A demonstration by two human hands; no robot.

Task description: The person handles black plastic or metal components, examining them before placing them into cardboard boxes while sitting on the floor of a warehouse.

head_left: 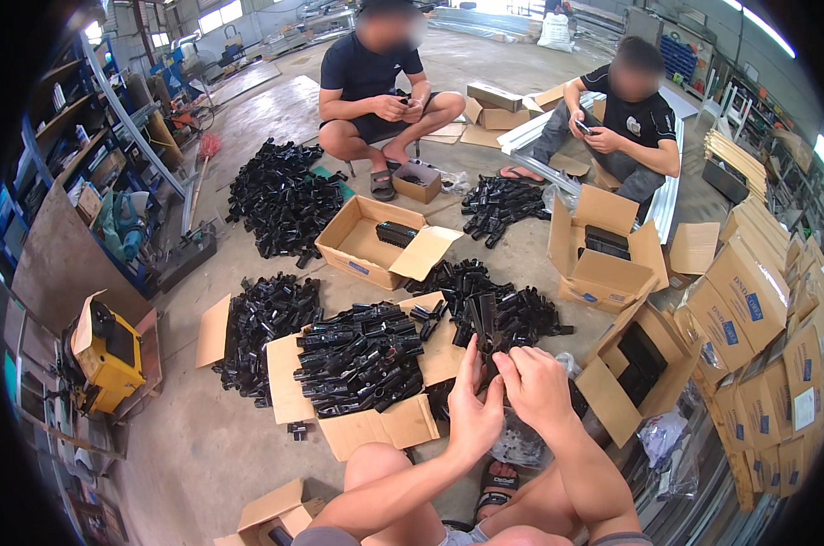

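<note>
A glossy black elongated part stands roughly upright between my hands; its exact kind does not show. My left hand is closed on its left side, fingers pointing up and thumb across. At the lower end of the same part, my right hand pinches with bent fingers, which hide some of it. Just beyond lies a loose pile of similar black parts. To the left, an opened carton is heaped with more of them, its flaps spread out.
Another black heap lies farther left. Open cartons stand ahead and right. Two people squat or sit across from me, handling small black parts. Stacked closed cartons line the right side; a yellow machine stands left.
</note>
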